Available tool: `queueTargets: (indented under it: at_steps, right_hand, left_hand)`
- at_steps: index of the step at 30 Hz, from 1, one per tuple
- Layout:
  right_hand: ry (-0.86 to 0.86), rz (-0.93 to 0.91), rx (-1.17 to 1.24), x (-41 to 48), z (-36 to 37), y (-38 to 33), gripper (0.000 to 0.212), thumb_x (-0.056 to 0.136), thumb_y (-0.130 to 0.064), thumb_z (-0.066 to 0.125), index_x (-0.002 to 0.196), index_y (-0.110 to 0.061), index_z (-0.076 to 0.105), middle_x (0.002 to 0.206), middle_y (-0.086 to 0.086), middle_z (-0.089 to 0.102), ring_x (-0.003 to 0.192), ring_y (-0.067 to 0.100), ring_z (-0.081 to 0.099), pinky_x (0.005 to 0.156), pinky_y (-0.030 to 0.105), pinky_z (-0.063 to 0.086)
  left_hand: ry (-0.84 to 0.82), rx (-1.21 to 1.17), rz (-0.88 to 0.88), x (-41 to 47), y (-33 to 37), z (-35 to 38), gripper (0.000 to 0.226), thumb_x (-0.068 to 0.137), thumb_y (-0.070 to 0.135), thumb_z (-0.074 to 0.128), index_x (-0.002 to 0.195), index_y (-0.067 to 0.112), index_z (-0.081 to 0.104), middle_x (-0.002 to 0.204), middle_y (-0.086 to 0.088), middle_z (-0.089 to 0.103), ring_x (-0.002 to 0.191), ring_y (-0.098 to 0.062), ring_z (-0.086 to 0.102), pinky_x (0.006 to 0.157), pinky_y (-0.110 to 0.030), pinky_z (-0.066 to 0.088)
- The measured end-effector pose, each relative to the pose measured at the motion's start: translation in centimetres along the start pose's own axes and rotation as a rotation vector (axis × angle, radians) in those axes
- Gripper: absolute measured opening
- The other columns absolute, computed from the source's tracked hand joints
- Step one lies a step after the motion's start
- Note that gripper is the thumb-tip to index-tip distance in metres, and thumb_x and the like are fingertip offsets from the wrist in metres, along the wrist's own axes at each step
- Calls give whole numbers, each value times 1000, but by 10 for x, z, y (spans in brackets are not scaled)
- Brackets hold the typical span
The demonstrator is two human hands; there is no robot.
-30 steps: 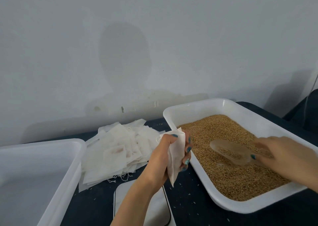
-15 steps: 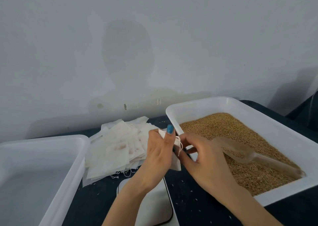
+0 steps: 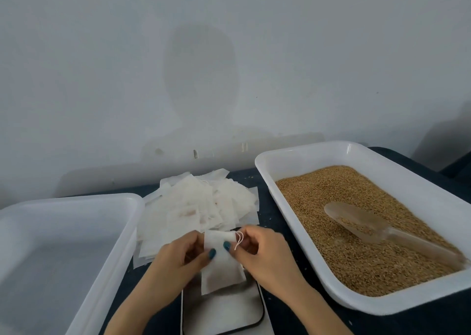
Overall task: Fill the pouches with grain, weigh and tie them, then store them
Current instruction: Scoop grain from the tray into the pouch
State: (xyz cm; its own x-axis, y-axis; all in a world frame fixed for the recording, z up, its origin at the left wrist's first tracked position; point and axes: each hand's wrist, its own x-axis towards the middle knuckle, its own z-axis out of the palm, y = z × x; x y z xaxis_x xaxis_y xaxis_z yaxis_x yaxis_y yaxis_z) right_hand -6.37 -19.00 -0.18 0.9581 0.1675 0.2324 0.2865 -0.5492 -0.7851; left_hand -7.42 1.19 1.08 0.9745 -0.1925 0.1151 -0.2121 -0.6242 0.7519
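A small white pouch [image 3: 220,268] hangs over the scale [image 3: 224,309] at the bottom centre. My left hand [image 3: 178,260] grips its upper left corner, thumb on the front. My right hand [image 3: 265,250] pinches the top right of the pouch beside its white drawstring [image 3: 239,240]. A heap of empty pouches [image 3: 198,207] lies behind my hands. On the right, a white tray [image 3: 420,181] holds brown grain [image 3: 344,207], with a clear plastic scoop [image 3: 362,225] lying in it, untouched.
An empty white tray [image 3: 76,207] stands at the left, its rim close to my left forearm. The table top [image 3: 270,214] is dark, with stray grains. A pale wall rises right behind the table.
My right hand let go of the scoop, which stays in the grain, and came over to the pouch. Both hands lowered the pouch over the scale.
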Motion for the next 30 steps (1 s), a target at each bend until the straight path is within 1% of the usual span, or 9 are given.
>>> queueTargets:
  at_steps: [5,7,9,11,14,18,22,27,30]
  right_hand:
    - [20,-65,-28,-1,12,20,16,86,-60,61,80,-45,57,79,-18,64,84,1,57,68,12,40]
    - [47,-91,1,-1,13,24,22,85,-65,56,88,-43,62,85,-20,65,92,0,56,74,11,41]
    - [46,-104,14,-1,14,27,31,86,-67,51,92,-40,65,89,-21,65,96,0,56,79,12,42]
    - [44,-111,17,-1,15,30,29,90,-62,52,93,-37,66,90,-18,66,96,1,56,81,15,43]
    - [54,-102,-7,1,16,36,23,96,-49,52,85,-31,62,81,-15,62,88,4,54,71,17,41]
    - [61,-90,-30,1,16,40,36,96,-57,42,82,-29,61,77,-15,60,84,4,53,66,18,40]
    - [61,-76,-52,2,16,43,34,98,-53,45,89,-27,64,83,-13,63,86,4,53,70,20,44]
    - [60,-70,-53,2,16,43,35,97,-54,44,93,-27,65,84,-13,63,87,3,53,70,21,44]
    - [62,-67,-64,3,16,45,28,100,-48,49,95,-26,65,87,-13,64,88,3,54,73,23,45]
  left_hand:
    - [-1,90,-27,2,-21,8,28,91,44,63,77,22,54,72,7,60,60,-4,48,58,-19,39]
    - [17,43,-27,3,-23,8,31,88,49,64,86,19,58,81,0,62,65,-9,52,60,-21,43]
    - [36,-14,-25,2,-23,8,29,85,52,65,93,25,60,88,5,65,73,-9,59,63,-20,48]
    - [55,-44,-31,1,-24,10,30,81,56,64,100,33,60,95,14,67,82,-6,63,67,-18,53]
    - [83,-67,-48,1,-25,12,39,76,63,61,105,37,57,101,23,66,90,-3,64,72,-21,56]
    - [111,-95,-59,1,-24,13,46,70,70,57,107,41,53,103,33,64,92,3,63,70,-17,56]
    - [139,-130,-56,1,-24,14,47,71,69,57,109,41,53,99,27,68,89,-4,66,73,-23,58]
    - [155,-172,-49,1,-23,14,42,73,62,58,109,40,53,96,28,69,91,1,66,67,-12,53]
    - [158,-172,-32,0,-24,14,40,75,62,57,109,41,53,94,21,71,84,-5,68,67,-14,54]
